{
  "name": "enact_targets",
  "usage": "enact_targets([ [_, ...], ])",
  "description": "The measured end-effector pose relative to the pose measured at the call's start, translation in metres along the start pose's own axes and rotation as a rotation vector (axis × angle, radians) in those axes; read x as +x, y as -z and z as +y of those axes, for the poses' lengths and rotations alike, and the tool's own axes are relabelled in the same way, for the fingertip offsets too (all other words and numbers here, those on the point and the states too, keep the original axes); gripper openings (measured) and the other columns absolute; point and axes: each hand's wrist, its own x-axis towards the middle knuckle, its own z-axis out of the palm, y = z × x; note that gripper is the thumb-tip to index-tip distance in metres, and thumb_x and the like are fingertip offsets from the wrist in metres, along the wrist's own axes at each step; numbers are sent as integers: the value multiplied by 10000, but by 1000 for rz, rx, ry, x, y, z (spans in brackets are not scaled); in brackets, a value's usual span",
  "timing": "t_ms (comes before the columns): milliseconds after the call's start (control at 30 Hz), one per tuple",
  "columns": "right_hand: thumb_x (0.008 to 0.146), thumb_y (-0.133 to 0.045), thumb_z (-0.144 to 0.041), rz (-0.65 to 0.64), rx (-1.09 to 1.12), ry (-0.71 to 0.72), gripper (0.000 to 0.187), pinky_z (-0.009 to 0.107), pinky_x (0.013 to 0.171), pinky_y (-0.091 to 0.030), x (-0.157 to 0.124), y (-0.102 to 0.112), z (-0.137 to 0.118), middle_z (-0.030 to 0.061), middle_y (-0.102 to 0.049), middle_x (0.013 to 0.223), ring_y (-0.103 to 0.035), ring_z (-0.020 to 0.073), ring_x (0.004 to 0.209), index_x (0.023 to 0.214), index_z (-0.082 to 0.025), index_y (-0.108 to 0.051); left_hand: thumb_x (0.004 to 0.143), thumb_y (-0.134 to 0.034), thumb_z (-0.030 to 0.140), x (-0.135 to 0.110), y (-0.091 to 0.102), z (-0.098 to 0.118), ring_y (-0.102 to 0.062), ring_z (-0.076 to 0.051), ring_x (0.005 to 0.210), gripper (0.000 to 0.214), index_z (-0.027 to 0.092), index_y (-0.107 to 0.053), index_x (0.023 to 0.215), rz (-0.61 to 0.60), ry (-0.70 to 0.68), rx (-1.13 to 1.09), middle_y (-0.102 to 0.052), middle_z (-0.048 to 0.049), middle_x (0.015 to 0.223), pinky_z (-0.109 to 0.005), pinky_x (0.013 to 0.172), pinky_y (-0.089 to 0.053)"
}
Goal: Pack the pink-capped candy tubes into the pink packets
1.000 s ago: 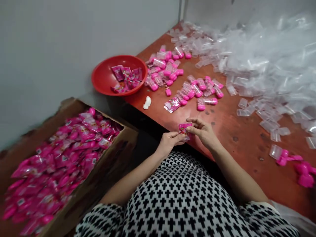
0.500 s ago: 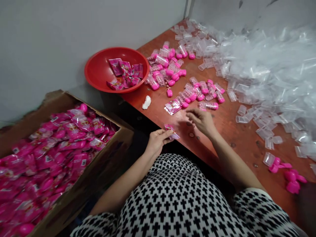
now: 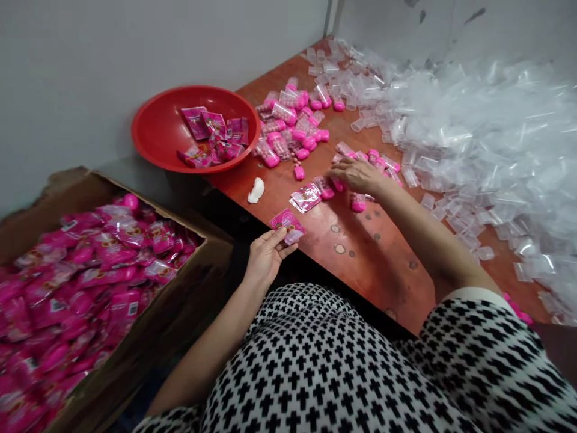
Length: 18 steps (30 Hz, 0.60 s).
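Observation:
My left hand [image 3: 267, 251] pinches a small pink printed sachet [image 3: 288, 225] between thumb and fingers, just over the table's front edge. My right hand [image 3: 358, 175] reaches across the nearer group of clear tubes with pink caps [image 3: 325, 187], its fingers stretched out and pointing down among them. The hand covers several of these tubes, and its fingertips are partly hidden. Between my hands, a shiny pink packet [image 3: 306, 197] lies flat on the wood. Farther back sits a larger heap of filled, pink-capped tubes [image 3: 283, 114].
A red bowl [image 3: 151, 135] holding several pink sachets stands at the table's left corner. White crumpled material [image 3: 256, 190] lies near the edge. Empty clear tubes [image 3: 473, 132] are piled on the right. At lower left, a cardboard box [image 3: 189, 258] is full of pink packages.
My right hand has moved forward from the bare wood onto the tubes. My left hand still holds the sachet, now turned with its printed face more visible. The view has shifted slightly right.

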Motion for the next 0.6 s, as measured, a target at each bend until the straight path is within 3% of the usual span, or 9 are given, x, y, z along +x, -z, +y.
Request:
enact_targets([
  [200, 923, -418, -328, -35, -29, -410, 390, 406, 812, -400, -36, -11, 3, 174, -600, 1175, -509, 320, 1070, 1260, -177, -545, 653, -774, 155, 8, -10, -1, -666, -135, 624, 145, 79, -655, 686, 4, -5, -38, -694, -48, 709, -249, 564, -589],
  [333, 936, -401, -328, 110, 4, -495, 320, 462, 867, -396, -43, -21, -1, 180, -564, 1251, -513, 332, 1113, 1131, -165, -595, 732, -716, 136, 13, -21, 0, -660, -123, 598, 76, 86, -661, 744, 18, 15, -128, -687, -33, 694, -242, 551, -583],
  [400, 935, -415, -316, 229, 91, -515, 281, 451, 863, -416, -46, -20, -12, 175, -616, 1181, -562, 314, 1067, 1073, -150, -595, 768, -685, 137, 14, -25, 1, -657, -119, 588, 56, 97, -653, 746, 40, 15, -185, -680, -25, 674, -240, 555, -581],
  [533, 916, -473, -408, 497, 535, -602, 271, 345, 673, -484, -58, -10, -65, 81, -698, 824, -651, 214, 722, 1020, -171, -553, 794, -668, 155, 13, -31, 2, -659, -118, 590, 63, 111, -641, 759, 67, -8, -278, -683, -23, 683, -239, 575, -577],
  [600, 879, -517, -492, 469, 948, -564, 318, 275, 544, -478, -65, -5, -104, 17, -668, 671, -627, 160, 560, 966, -187, -544, 793, -674, 163, 14, -34, 1, -662, -123, 590, 67, 113, -638, 767, 79, 2, -320, -683, -24, 677, -237, 582, -572],
])
